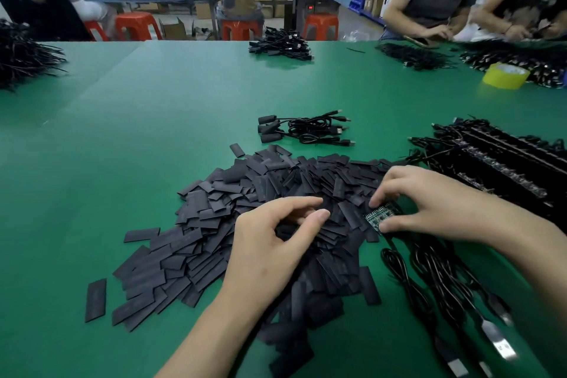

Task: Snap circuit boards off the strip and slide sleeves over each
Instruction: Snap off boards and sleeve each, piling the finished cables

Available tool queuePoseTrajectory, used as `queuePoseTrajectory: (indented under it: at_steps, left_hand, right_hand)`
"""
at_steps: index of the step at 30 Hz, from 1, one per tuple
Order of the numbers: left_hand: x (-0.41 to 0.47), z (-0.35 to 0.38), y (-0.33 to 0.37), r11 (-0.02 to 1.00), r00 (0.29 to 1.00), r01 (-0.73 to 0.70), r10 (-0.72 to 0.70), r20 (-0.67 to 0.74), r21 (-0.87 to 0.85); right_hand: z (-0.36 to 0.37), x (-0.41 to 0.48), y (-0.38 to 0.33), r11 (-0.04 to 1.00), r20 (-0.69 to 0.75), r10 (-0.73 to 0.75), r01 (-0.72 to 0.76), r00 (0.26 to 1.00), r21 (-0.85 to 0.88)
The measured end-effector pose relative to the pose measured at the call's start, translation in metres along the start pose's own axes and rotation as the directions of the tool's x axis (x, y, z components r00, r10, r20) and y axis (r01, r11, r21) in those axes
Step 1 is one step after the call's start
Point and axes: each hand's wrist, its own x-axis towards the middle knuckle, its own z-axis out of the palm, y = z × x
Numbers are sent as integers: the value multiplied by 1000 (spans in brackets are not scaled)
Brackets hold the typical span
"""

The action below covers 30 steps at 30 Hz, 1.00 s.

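Right thumb and fingertips (376,201) pinch a small green circuit board (378,217) by its edges. It is bare, with no sleeve on it, and sits low over the near-right edge of the sleeve pile (245,209). The right hand (429,202) is arched above it. The left hand (276,236) has its fingers curled down into the pile with the thumb close to the forefinger; cannot tell if one sleeve is actually pinched. The board looks already off its strip, with a black lead trailing toward the loose USB cables (454,294) at near right. Judged step: fetching a sleeve to slide over this board. Done so far: a small bunch of sleeved cables (303,129) beyond the pile. Left to do: many board strips (497,163) stacked at right and a big heap of flat black sleeves, so it looks early in the task. All on the green table (122,132).
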Motion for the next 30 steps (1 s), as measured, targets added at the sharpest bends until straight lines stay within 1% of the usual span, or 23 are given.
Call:
queuePoseTrajectory:
  at_steps: [2,4,7,10,13,15,17,19,22,24,26,30]
  left_hand:
    - [0,1,1,1000,1000,2,-2,5,9]
    - [0,1,1,1000,1000,-3,3,6,17]
    - [0,1,1,1000,1000,-4,4,8,25]
    - [0,0,0,1000,1000,-7,7,9,25]
    - [0,1,0,1000,999,-17,17,30,16]
    - [0,1,0,1000,998,-29,29,61,-2]
    - [-1,1,1,999,993,-38,39,115,-11]
    - [0,2,0,999,988,-48,49,148,-8]
    - [1,2,-2,999,990,-11,18,139,-48]
    - [1,1,-5,989,988,72,-53,144,-128]
    - [2,1,-5,959,975,160,-116,192,-236]
    - [3,2,-6,931,959,216,-145,242,-294]
  right_hand:
    - [4,-3,3,996,-17,23,-25,1000,-82]
    - [7,-3,3,992,-44,23,-28,999,-124]
    - [6,-2,1,992,-37,30,-34,999,-121]
    - [-1,-4,0,998,-26,58,-58,998,2]
    - [-13,-9,-2,974,-20,56,-51,998,221]
    - [-18,-12,-11,903,0,-7,7,1000,430]
    - [-17,-10,-25,767,8,-96,69,995,638]
    - [-8,-7,-40,653,-30,-143,117,989,748]
    - [11,-2,-58,564,-136,-112,176,984,807]
    - [20,-2,-63,484,-178,-48,179,983,856]
    - [25,-3,-62,440,-171,-15,160,985,884]
    - [31,-4,-60,408,-139,-39,143,990,902]
